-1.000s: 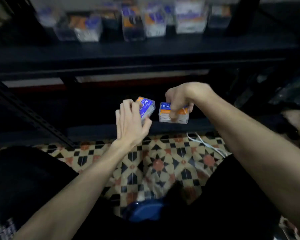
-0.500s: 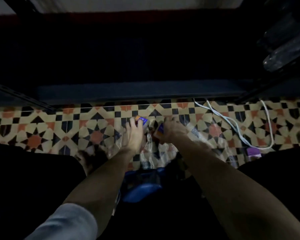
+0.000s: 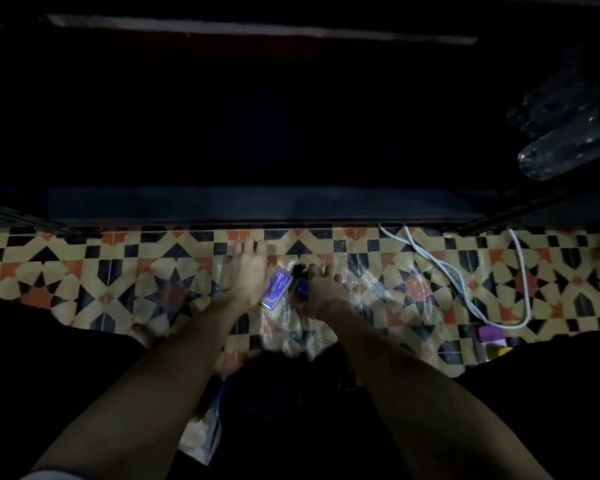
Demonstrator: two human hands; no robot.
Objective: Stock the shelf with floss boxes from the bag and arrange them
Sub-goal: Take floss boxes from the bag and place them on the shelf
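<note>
Both of my hands are down at the patterned floor over a crumpled clear plastic bag (image 3: 293,329). My left hand (image 3: 246,277) has its fingers stretched forward and grips a blue floss box (image 3: 277,288) against its thumb side. My right hand (image 3: 324,291) is curled on a second blue floss box (image 3: 302,289), which shows only partly under the fingers. The two boxes almost touch. The dark bottom shelf (image 3: 257,206) runs across just beyond the hands, and its inside is too dark to see.
A white cable (image 3: 465,284) loops over the tiles to the right, near a small purple item (image 3: 490,336). Shiny plastic-wrapped goods (image 3: 568,147) lie at the upper right. My dark-clad knees flank the floor patch. A blue-edged packet (image 3: 208,431) lies below my left forearm.
My view has dropped from the stocked upper shelf to the floor. Both hands have come down from shelf height with their boxes to the plastic bag.
</note>
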